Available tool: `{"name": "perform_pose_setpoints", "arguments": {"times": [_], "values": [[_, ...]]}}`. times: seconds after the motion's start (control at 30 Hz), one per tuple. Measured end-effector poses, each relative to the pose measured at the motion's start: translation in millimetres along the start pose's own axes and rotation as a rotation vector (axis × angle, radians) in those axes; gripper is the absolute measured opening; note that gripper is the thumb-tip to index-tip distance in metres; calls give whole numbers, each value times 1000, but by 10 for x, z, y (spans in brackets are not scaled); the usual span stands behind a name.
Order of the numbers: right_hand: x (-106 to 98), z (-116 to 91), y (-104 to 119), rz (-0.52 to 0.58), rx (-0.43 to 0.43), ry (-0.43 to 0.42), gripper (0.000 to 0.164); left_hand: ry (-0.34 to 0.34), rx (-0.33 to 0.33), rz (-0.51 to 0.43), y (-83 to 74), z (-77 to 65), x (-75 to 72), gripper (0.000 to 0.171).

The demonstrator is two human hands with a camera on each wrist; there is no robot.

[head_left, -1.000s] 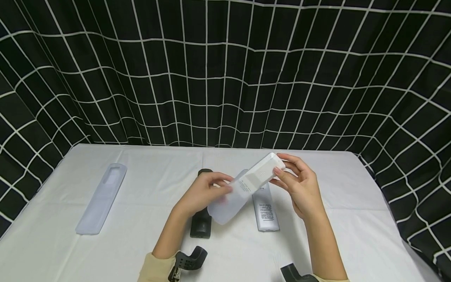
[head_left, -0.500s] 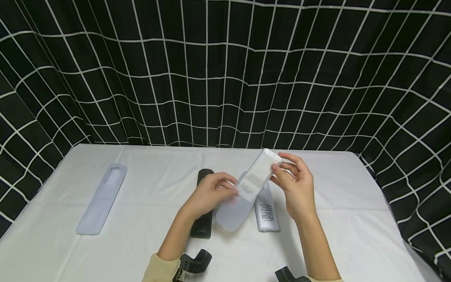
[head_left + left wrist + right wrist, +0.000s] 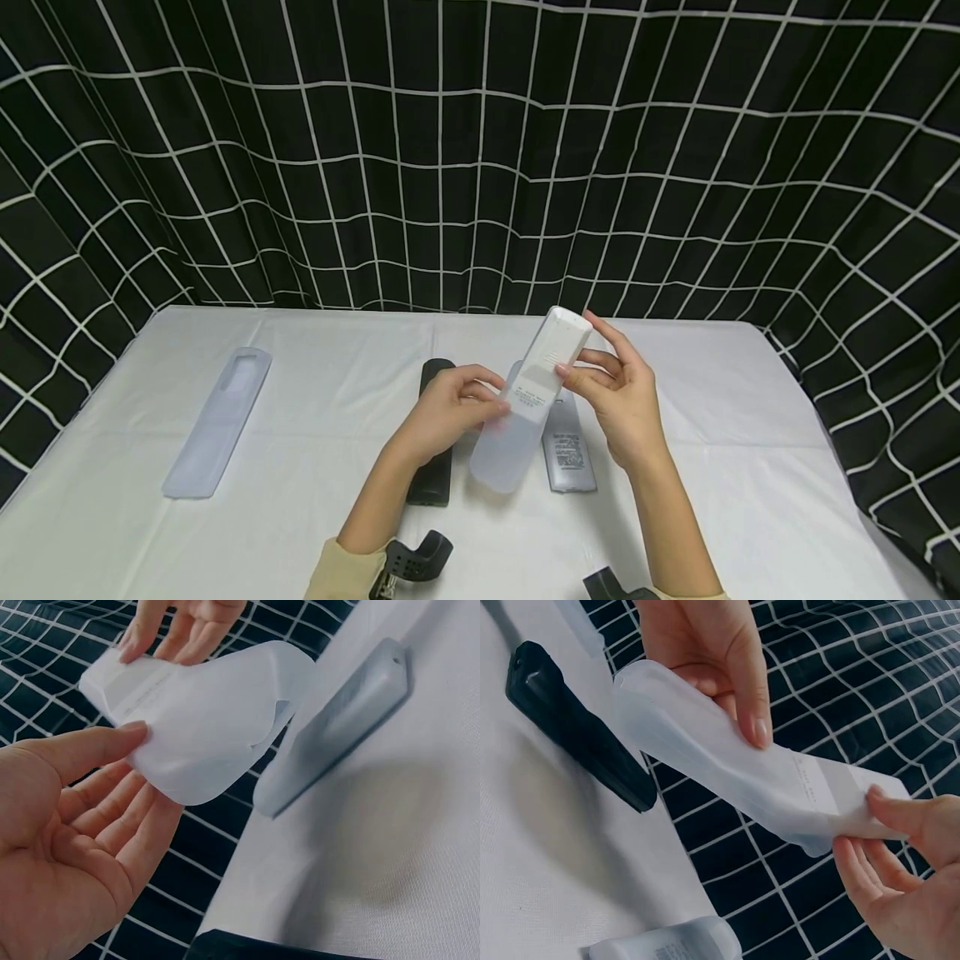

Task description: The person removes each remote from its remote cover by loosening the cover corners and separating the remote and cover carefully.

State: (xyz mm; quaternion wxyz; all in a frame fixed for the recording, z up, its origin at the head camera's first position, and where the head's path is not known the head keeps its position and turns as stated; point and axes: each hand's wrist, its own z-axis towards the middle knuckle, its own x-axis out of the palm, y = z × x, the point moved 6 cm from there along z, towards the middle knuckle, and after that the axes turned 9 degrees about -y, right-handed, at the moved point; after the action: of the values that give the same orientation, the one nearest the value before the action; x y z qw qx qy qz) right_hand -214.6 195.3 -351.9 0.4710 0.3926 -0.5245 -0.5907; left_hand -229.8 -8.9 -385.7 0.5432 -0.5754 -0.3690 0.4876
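Note:
A white remote control is held above the table, back side up, its lower part inside a translucent silicone sleeve. My left hand pinches the sleeve and remote at the left edge, thumb on top, as the left wrist view confirms with the thumb on the sleeve. My right hand holds the bare upper end of the remote between thumb and fingers. In the right wrist view, the remote's printed label shows near the sleeve's mouth.
Beneath the hands lie a black remote on the left and a grey-looking remote in a clear cover on the right. Another translucent sleeve lies at the table's left. A dark gridded curtain hangs behind the white tablecloth.
The remote and sleeve have swung more upright, the sleeve's closed end moving right. My right hand has shifted left, its thumb now lower on the remote. My left hand moved slightly right.

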Motion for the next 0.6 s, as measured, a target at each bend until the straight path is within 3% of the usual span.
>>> {"name": "perform_pose_setpoints", "arguments": {"times": [0.6], "values": [[-54, 16, 33, 47, -5, -50, 72, 6, -19, 16, -5, 2, 15, 32]]}}
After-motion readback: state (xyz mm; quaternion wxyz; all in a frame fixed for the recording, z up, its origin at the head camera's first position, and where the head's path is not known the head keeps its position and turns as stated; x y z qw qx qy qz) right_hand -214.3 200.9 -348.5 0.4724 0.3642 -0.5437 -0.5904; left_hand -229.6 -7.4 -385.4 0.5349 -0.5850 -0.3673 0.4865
